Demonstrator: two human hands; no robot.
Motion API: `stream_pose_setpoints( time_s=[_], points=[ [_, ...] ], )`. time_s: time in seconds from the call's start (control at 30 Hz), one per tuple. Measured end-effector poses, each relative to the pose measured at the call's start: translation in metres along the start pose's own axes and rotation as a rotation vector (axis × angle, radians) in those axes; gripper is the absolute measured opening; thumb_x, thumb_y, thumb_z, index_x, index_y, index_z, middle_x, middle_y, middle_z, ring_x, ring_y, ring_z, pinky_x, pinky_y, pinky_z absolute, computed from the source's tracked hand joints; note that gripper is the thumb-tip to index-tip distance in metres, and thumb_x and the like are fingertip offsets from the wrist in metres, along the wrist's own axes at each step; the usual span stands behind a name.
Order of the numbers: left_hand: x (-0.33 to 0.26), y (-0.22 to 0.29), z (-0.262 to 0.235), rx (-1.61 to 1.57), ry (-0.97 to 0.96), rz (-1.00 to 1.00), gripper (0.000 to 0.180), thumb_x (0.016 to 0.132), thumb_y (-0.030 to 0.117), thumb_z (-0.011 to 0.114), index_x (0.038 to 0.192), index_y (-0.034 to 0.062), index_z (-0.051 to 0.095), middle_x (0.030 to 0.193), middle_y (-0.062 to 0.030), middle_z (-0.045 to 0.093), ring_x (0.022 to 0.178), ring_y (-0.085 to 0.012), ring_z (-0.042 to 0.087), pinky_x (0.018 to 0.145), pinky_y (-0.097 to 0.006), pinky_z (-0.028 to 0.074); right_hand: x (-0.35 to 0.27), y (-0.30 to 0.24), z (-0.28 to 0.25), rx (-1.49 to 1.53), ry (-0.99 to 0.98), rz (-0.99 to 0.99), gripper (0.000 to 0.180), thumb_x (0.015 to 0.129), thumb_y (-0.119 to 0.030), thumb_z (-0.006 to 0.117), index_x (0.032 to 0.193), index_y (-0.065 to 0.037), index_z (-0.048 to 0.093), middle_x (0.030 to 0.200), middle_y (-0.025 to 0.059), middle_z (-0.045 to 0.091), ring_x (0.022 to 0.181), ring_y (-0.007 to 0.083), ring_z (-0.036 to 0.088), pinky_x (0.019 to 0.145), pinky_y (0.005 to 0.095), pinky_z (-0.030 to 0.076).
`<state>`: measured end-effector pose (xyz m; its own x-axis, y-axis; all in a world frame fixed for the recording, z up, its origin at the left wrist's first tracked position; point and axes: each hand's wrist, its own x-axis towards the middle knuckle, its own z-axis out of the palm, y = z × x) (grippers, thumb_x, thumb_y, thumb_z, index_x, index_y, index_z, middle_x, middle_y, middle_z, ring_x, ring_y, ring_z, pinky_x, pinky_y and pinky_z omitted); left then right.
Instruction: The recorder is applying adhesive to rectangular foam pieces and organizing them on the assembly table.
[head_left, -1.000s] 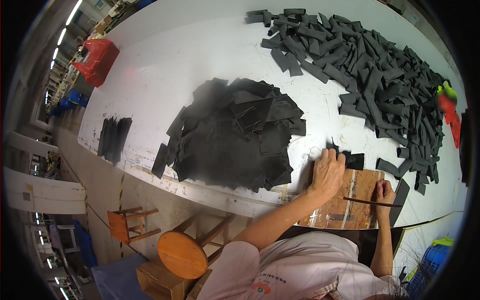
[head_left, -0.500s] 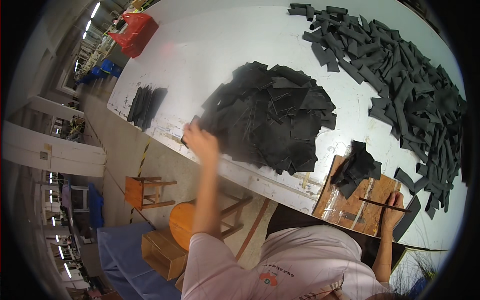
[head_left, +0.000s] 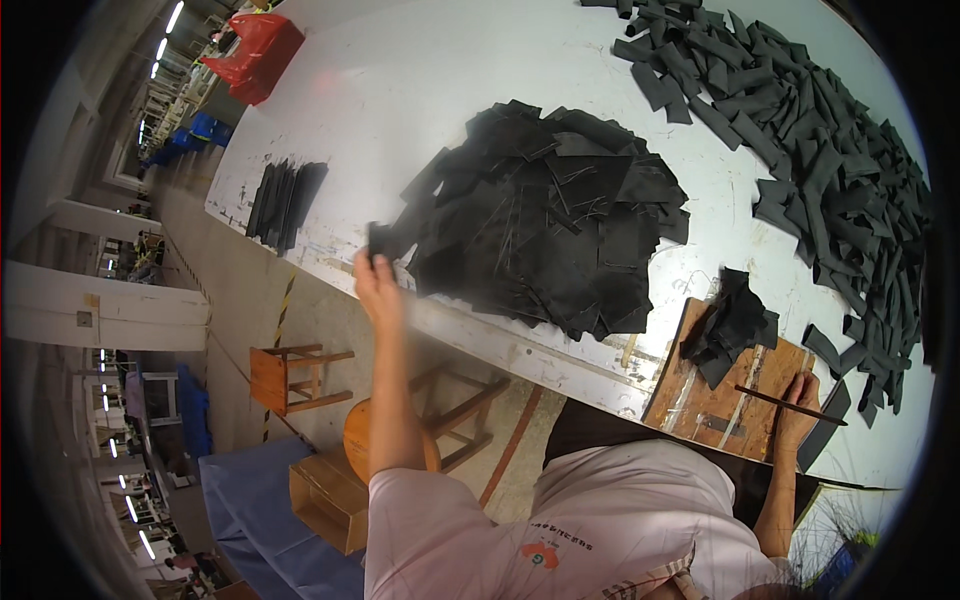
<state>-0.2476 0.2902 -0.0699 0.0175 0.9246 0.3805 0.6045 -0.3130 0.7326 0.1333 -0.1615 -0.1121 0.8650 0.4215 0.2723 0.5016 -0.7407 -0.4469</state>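
Observation:
My left hand (head_left: 380, 292), slightly blurred, is at the near-left edge of a large heap of flat black fabric pieces (head_left: 560, 230). Between its fingers is one black fabric piece (head_left: 382, 240), standing out past the fingertips. On the right, my right hand (head_left: 797, 408) rests at the edge of a wooden board (head_left: 690, 415), closed around a thin dark stick (head_left: 765, 398) that lies slantwise over the board. A small crumpled pile of black fabric pieces (head_left: 735, 325) sits on the board's far part.
Folded dark strips (head_left: 800, 130) are heaped along the table's right side. A small stack of black strips (head_left: 285, 205) lies near the left edge of the white table (head_left: 375, 110), with a red plastic bag (head_left: 258, 55) beyond. Wooden stools (head_left: 285, 378) and a cardboard box (head_left: 325, 500) stand below.
My left hand has shifted slightly left along the heap's edge, and the black piece in it shows more. My right hand still holds the stick. The whole view has shifted a little.

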Motion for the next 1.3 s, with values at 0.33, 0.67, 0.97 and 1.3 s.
stream_pose_setpoints(
  time_s=[0.33, 0.67, 0.97, 1.3],
  points=[
    [-0.034, -0.004, 0.019, -0.116, -0.372, -0.049, 0.027, 0.072, 0.012, 0.064, 0.094, -0.0025, 0.055, 0.086, -0.0139, 0.060, 0.078, -0.0242, 0.056, 0.073, -0.031, 0.043, 0.000, -0.002, 0.002, 0.001, 0.028, -0.006, 0.019, 0.087, -0.018, 0.046, 0.091, 0.000, 0.051, 0.071, 0.0147, 0.057, 0.059, 0.0166, 0.052, 0.055, 0.0284, 0.043],
    [0.030, -0.035, 0.021, 0.140, 0.091, -0.085, 0.035, 0.081, 0.017, 0.052, 0.105, -0.0069, 0.046, 0.098, -0.0228, 0.054, 0.090, -0.0339, 0.052, 0.081, -0.038, 0.038, 0.001, -0.001, 0.000, -0.043, -0.015, 0.012, 0.020, 0.087, -0.019, 0.046, 0.092, 0.000, 0.051, 0.073, 0.0160, 0.058, 0.060, 0.0223, 0.056, 0.057, 0.0307, 0.044],
    [0.057, -0.025, 0.046, 0.462, -0.289, -0.127, 0.040, 0.068, 0.025, 0.064, 0.095, -0.0023, 0.055, 0.096, -0.0248, 0.054, 0.091, -0.0365, 0.052, 0.079, -0.039, 0.040, 0.001, -0.005, 0.000, 0.003, -0.008, 0.004, 0.019, 0.087, -0.019, 0.046, 0.090, 0.000, 0.050, 0.073, 0.0152, 0.057, 0.060, 0.0218, 0.055, 0.056, 0.0308, 0.044],
    [0.080, -0.027, 0.048, 0.316, 0.021, -0.133, 0.025, 0.073, 0.012, 0.055, 0.092, -0.0045, 0.053, 0.089, -0.0237, 0.057, 0.087, -0.0392, 0.054, 0.075, -0.042, 0.041, 0.002, -0.011, -0.001, -0.017, 0.005, 0.002, 0.017, 0.087, -0.016, 0.045, 0.088, 0.000, 0.050, 0.069, 0.0145, 0.055, 0.057, 0.0197, 0.051, 0.055, 0.0293, 0.043]
  ],
)
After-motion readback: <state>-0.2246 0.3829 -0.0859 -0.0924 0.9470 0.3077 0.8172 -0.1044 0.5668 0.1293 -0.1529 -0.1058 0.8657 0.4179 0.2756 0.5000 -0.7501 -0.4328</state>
